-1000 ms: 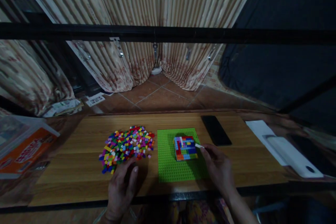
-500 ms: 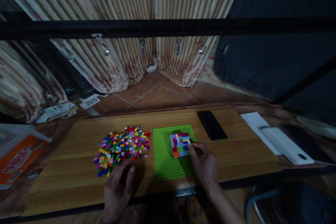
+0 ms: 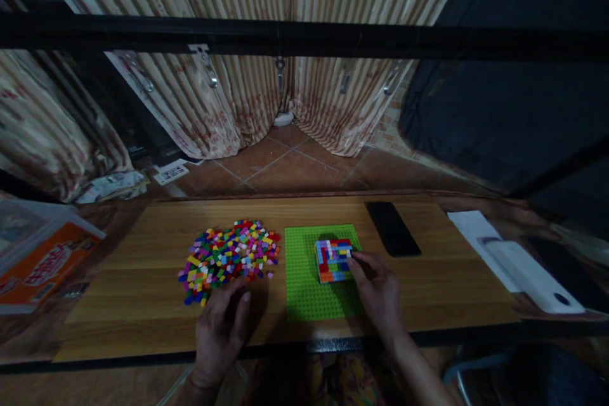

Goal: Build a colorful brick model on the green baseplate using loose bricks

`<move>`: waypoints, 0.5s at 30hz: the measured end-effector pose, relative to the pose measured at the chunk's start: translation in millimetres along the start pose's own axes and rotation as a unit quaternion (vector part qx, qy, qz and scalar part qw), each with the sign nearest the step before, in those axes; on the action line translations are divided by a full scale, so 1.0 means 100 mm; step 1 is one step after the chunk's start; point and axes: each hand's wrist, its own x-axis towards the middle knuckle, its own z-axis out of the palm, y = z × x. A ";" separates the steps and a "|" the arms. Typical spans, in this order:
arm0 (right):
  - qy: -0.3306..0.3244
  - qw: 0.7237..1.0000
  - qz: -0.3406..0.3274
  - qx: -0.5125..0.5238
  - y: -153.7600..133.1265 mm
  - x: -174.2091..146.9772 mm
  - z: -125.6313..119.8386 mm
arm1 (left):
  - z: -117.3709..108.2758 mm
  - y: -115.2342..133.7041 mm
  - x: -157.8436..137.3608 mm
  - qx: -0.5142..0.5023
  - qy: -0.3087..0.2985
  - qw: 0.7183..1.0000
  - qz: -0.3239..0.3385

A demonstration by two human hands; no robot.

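A green studded baseplate (image 3: 304, 301) lies flat on the wooden table. On it stands a small square build of coloured bricks (image 3: 332, 269), with red, blue, orange and white pieces. My right hand (image 3: 380, 295) is at the build's right edge, thumb and forefinger pinched on a small white brick (image 3: 351, 254). Whether that brick touches the build I cannot tell. My left hand (image 3: 221, 327) hovers at the near edge of a pile of loose bricks (image 3: 228, 254), its thumb and fingers apart and nothing visible between them.
A black phone (image 3: 392, 228) lies right of the baseplate on the table (image 3: 457, 279). Beyond the table's right end are white paper (image 3: 476, 235) and a white device (image 3: 535, 276). At the left stands a clear box with an orange label (image 3: 47, 266). A dark bar (image 3: 304, 38) crosses above.
The view has shifted slightly, so everything appears a little to the right. My right hand stays pinched at the build's right edge, and my left hand stays by the pile.
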 end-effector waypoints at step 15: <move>-0.005 0.996 -0.033 -0.082 -0.10 0.05 -0.01 | 0.00 0.06 0.02 0.004 0.005 1.000 -0.012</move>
